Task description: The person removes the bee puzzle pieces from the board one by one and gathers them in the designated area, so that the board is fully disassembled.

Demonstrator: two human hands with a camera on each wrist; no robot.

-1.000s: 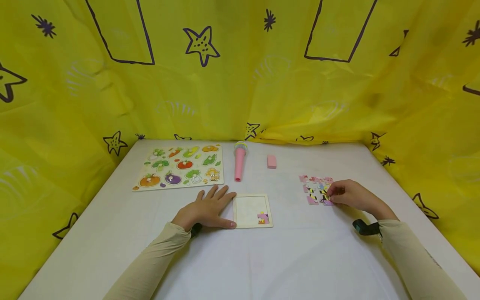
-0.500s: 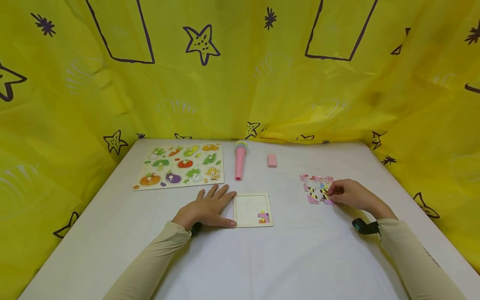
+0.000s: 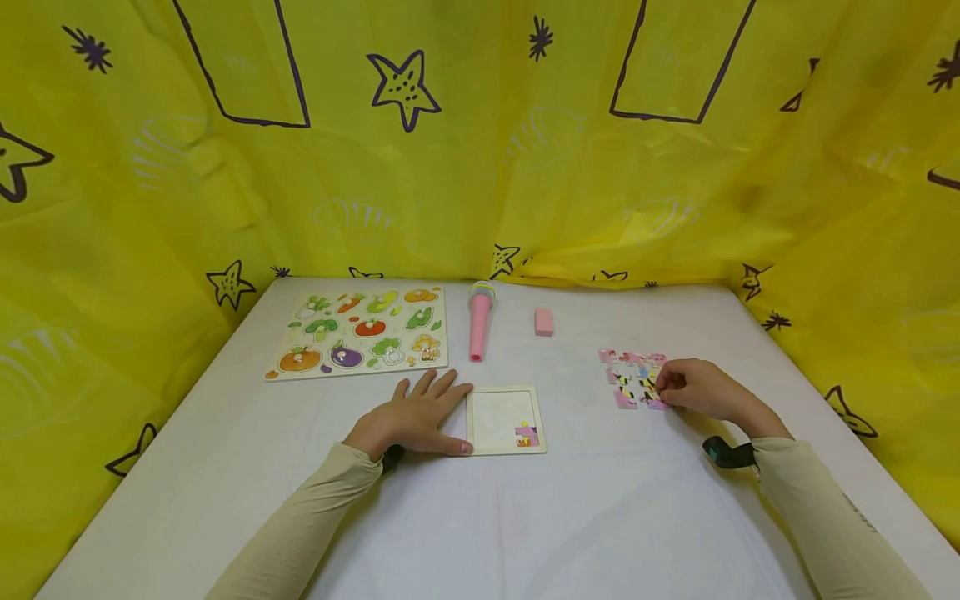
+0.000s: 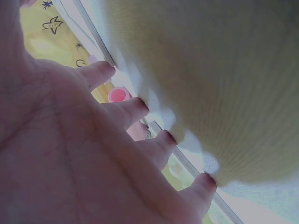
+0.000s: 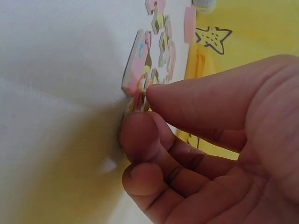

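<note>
My left hand (image 3: 412, 421) lies spread on the table, its thumb and index fingertip at the left edge of a square wooden puzzle tray (image 3: 495, 417). In the tray's lower right corner sits a pink and yellow jigsaw section (image 3: 527, 436). Over on the right, a loose cluster of jigsaw pieces (image 3: 626, 400) lies on the white cloth. My right hand (image 3: 701, 390) is at the cluster's right side. Thumb and curled index finger pinch a jigsaw piece (image 5: 138, 99) there in the right wrist view, mostly covered by the fingertips.
Behind the left hand lies a vegetable peg puzzle board (image 3: 367, 333). A pink toy microphone (image 3: 478, 325) and a small pink block (image 3: 543, 322) stand farther back. Yellow patterned cloth (image 3: 480, 167) closes off the back and sides of the table.
</note>
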